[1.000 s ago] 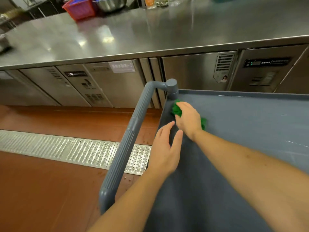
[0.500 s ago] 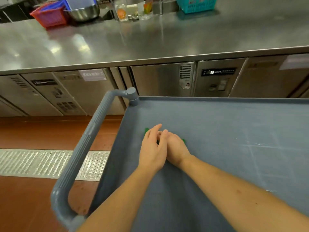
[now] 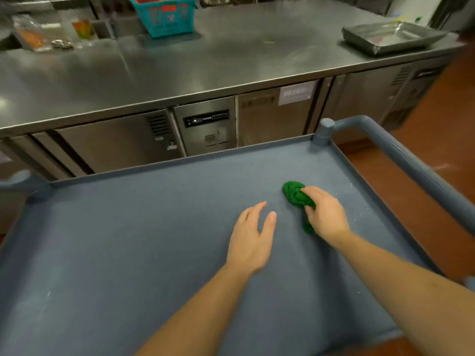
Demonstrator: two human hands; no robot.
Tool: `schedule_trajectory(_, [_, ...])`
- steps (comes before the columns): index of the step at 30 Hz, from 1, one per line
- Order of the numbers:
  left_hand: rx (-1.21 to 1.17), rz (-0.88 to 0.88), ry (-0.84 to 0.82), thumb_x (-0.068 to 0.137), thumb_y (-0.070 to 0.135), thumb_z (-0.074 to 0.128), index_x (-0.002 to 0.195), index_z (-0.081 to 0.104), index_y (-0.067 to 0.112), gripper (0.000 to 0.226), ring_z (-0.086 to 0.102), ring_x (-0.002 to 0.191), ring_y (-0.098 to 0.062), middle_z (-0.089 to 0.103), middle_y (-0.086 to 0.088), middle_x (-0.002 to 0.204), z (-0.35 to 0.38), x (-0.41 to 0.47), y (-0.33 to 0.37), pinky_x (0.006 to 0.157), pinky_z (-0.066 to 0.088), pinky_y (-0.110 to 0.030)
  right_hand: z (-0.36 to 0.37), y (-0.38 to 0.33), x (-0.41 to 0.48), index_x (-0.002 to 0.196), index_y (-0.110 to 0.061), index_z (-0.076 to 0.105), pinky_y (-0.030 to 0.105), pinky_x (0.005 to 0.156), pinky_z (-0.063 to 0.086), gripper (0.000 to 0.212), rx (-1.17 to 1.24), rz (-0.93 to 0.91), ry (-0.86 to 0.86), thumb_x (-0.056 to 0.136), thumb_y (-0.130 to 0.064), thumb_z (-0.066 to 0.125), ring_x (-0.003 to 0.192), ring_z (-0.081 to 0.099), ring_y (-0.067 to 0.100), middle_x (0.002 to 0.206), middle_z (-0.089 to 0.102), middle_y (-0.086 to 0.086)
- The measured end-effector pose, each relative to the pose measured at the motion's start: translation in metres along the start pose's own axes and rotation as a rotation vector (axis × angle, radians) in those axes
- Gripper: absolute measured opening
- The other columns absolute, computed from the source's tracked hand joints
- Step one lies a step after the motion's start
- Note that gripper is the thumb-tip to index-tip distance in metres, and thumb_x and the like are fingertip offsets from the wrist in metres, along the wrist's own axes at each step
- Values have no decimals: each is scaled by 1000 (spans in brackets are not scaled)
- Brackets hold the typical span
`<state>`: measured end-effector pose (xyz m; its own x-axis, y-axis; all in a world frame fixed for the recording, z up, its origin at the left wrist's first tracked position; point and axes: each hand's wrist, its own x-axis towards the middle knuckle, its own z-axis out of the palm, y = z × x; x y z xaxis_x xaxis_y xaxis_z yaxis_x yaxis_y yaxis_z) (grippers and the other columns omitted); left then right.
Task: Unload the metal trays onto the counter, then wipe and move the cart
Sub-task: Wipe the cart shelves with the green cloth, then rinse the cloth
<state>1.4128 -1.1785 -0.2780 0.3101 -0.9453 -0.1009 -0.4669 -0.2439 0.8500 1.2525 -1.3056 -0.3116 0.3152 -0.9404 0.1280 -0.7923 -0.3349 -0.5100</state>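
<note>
Cart (image 3: 128,240): grey-blue plastic, top shelf with a low raised rim, standing just beside the front of a steel counter. The shelf surface is matt, with faint pale scratches and specks towards the right edge. Handle bar (image 3: 411,160): same grey-blue, ribbed, running along the cart's right end from a corner post; a second post shows at the far left corner. Green cloth (image 3: 293,196): bunched into a wad, lying on the shelf right of centre, near the handle end. Right hand (image 3: 326,214): on top of the cloth, fingers (image 3: 312,195) curled over it and gripping it against the shelf. Left hand (image 3: 252,240): palm down over the shelf, just beside the right hand and apart from the cloth. Its fingers (image 3: 257,209) are straight and close together, thumb set off to the side, holding nothing; whether the palm touches the shelf cannot be told. Metal tray (image 3: 390,37): shallow, rectangular, lying on the tabletop (image 3: 205,68) at its far right end, well apart from the cart. Also on the tabletop, along the back edge: a teal basket (image 3: 167,19) and, to its left, blurred clear packets (image 3: 30,32). Below the tabletop: steel cabinet doors (image 3: 110,142) and a control panel (image 3: 205,119) with vents. Floor (image 3: 437,111): reddish-brown.
</note>
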Motion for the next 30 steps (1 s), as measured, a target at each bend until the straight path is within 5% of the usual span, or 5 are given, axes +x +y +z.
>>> schedule_trajectory(5, [15, 44, -99, 99, 43, 42, 141, 44, 26, 45, 34, 133, -3, 42, 9, 144, 56, 0, 40, 103, 21, -14, -51, 72, -20, 123, -5, 62, 37, 100, 41, 43, -17, 123, 97, 81, 6, 61, 117, 56, 32, 129, 60, 10])
schedule_trajectory(11, [-28, 67, -185, 99, 44, 41, 142, 42, 28, 46, 34, 134, -3, 40, 11, 145, 76, -21, 61, 110, 24, -21, -56, 69, -69, 120, -5, 63, 28, 97, 39, 42, 20, 192, 183, 80, 7, 61, 114, 58, 29, 125, 63, 8])
schedule_trajectory(18, [-11, 55, -129, 99, 42, 42, 142, 43, 24, 47, 34, 134, -3, 41, 8, 146, 33, -61, 27, 105, 21, -14, -6, -23, -127, 109, -8, 67, 22, 76, 41, 41, 53, 72, 149, 73, 9, 64, 98, 64, 27, 109, 69, 4])
schedule_trajectory(30, [-19, -181, 201, 99, 45, 39, 143, 40, 29, 46, 32, 135, -3, 37, 12, 147, -170, -165, -91, 103, 22, -16, 126, -246, -188, 113, -15, 65, 29, 80, 48, 39, 184, -267, -150, 78, 1, 58, 100, 63, 19, 111, 67, -3])
